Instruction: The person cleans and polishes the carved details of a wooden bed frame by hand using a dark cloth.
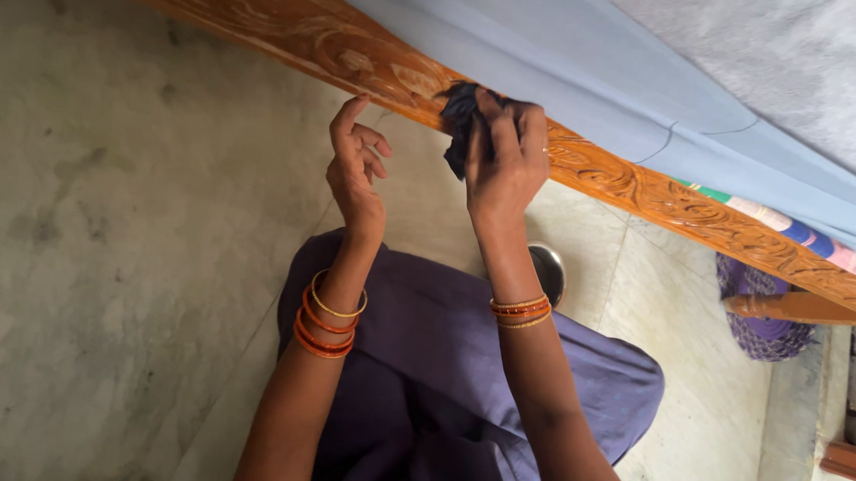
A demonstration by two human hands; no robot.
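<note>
The right hand is closed around a dark crumpled cloth, pinching it with fingers and thumb and pressing it onto the carved wooden bed rail that runs across under a blue sheet. The left hand hovers just beside it, empty, its fingers loosely curled and the index finger raised toward the rail; bangles ring both wrists

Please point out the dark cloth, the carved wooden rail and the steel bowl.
dark cloth (459, 126): head view, its bunched middle.
carved wooden rail (635, 191): head view, its carved face.
steel bowl (550, 269): head view, its visible rim.
</note>
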